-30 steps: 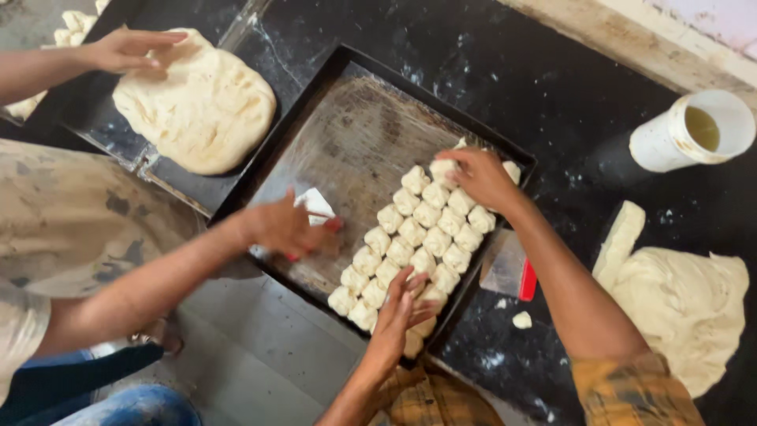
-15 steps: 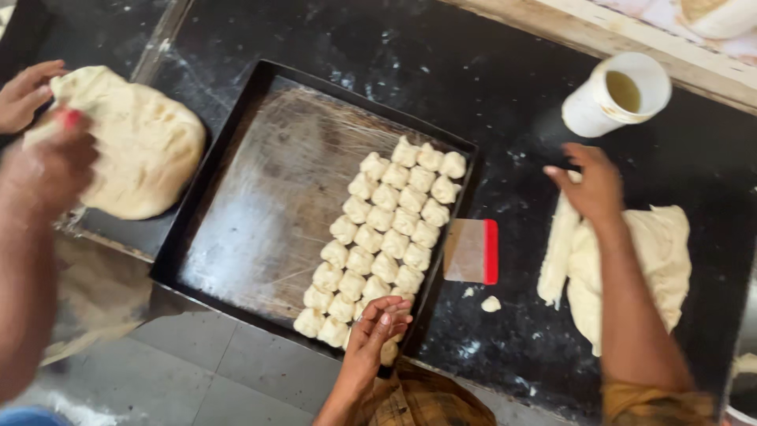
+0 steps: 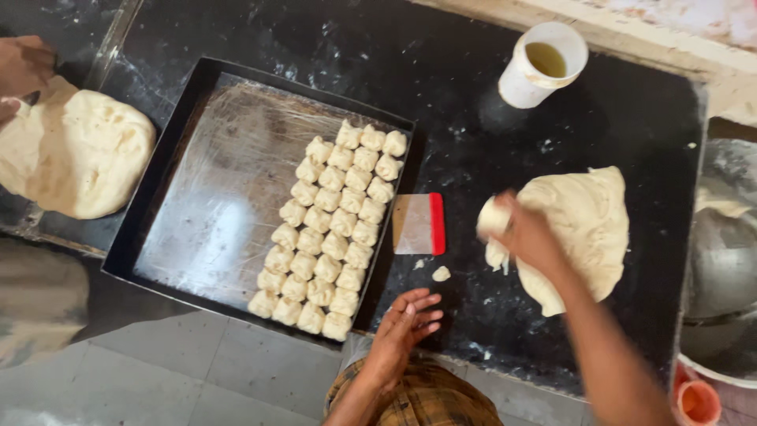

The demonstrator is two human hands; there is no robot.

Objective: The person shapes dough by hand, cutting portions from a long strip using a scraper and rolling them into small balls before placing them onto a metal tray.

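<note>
The right hand (image 3: 524, 233) pinches a lump off the big dough (image 3: 579, 229) at the bench's right; it may tear ragged. The left hand (image 3: 406, 323), fingers spread, rests near the tray (image 3: 197, 79) and could nudge it.

The dough (image 3: 587, 229) is a pale, soft, roughly triangular mass lying flat on the dark counter, right of the tray. Its left edge is pulled out into ragged strands. A small lump (image 3: 494, 218) of the same pale dough, rounded and blurred, sits at that left edge in the fingers of the right hand (image 3: 530, 237).
</note>
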